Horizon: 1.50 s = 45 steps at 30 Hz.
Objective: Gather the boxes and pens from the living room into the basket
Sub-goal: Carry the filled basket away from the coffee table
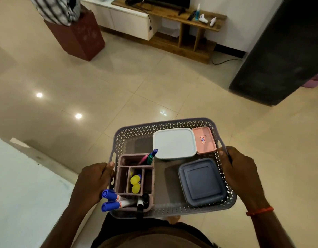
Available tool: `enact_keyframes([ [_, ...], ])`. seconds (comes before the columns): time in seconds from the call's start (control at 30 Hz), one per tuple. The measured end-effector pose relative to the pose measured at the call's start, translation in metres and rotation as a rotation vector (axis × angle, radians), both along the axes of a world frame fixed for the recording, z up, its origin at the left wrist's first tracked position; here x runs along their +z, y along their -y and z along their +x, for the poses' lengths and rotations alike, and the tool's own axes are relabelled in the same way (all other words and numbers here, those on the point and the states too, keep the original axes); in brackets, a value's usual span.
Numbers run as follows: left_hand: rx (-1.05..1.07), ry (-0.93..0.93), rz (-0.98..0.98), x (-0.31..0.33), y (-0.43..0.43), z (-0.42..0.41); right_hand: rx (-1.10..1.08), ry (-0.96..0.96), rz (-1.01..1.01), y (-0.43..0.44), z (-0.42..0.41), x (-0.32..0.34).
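Glossy cream floor tiles lie under the carried basket [135, 135]. Left hand [93, 181] and right hand [240, 169] each clasp a side handle. Inside sit a white box [174, 143], pink box [204, 139], blue box [202, 181] and a pen organizer [121, 181] with markers [111, 200]. Gathering looks nearly finished. Ahead stands a TV stand [172, 15]; a dark cabinet [280, 51] narrows the right side.

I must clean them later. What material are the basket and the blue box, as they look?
The basket looks like moulded plastic, grey, matte: its walls carry a regular punched lattice. The blue box also seems plastic, smooth with a soft sheen, and its lid has a moulded raised rim. Neither is certain from sight alone.
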<state>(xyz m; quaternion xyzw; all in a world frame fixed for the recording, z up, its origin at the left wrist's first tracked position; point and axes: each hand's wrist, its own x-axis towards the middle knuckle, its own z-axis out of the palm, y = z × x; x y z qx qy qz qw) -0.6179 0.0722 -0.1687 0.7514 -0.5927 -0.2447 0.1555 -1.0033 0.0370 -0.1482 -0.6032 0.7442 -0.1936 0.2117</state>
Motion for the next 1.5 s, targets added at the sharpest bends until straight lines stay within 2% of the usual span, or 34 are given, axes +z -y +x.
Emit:
enact_keyframes([
  [0.53,0.147,-0.023,0.002,-0.007,0.11,0.004,0.294,-0.175,-0.006,0.175,0.013,0.008],
  [0.73,0.147,-0.031,-0.018,-0.004,0.155,0.013,0.304,-0.143,-0.013,0.23,0.022,0.011],
  [0.9,0.214,-0.073,-0.052,0.007,0.189,0.016,0.326,-0.034,0.06,0.285,0.026,0.009],
  [1.03,0.267,-0.085,-0.043,0.005,0.219,0.009,0.394,-0.028,0.061,0.339,0.027,0.006],
  [1.5,0.629,-0.005,-0.027,-0.006,0.323,-0.05,0.714,0.045,0.009,0.547,0.033,-0.003],
])
